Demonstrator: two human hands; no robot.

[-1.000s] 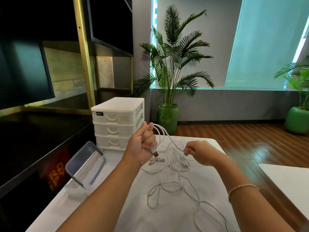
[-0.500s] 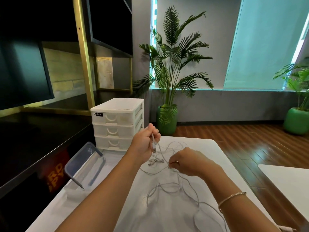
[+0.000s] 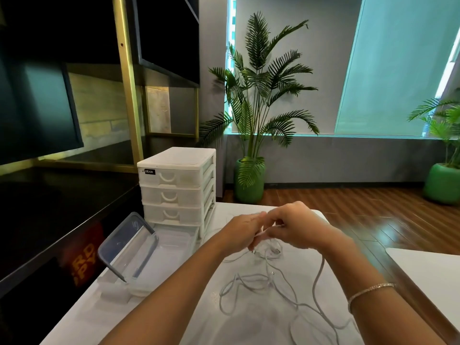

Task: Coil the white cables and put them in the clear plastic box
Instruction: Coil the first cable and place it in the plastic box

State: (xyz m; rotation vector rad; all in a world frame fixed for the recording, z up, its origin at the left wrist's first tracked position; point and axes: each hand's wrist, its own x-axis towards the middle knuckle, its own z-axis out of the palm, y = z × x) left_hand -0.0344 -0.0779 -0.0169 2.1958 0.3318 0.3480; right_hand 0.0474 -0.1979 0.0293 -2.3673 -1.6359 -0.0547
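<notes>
A tangle of white cables (image 3: 263,287) lies loose on the white table (image 3: 154,317) in front of me. My left hand (image 3: 239,232) and my right hand (image 3: 296,227) meet above the far end of the tangle, fingers curled round one cable; a strand hangs from under my right hand down to the table. Several metal plug ends (image 3: 263,252) dangle just below the hands. The clear plastic box (image 3: 171,247) stands open to the left, its lid (image 3: 129,245) tipped up on its left side.
A white three-drawer organiser (image 3: 176,188) stands behind the box. A dark shelf unit (image 3: 62,195) runs along the table's left edge. A second white table (image 3: 428,270) is to the right. Potted palms (image 3: 251,180) stand on the wood floor beyond.
My left hand has dropped from its raised position and my right hand has come up and left to meet it. Both now work the same cable together.
</notes>
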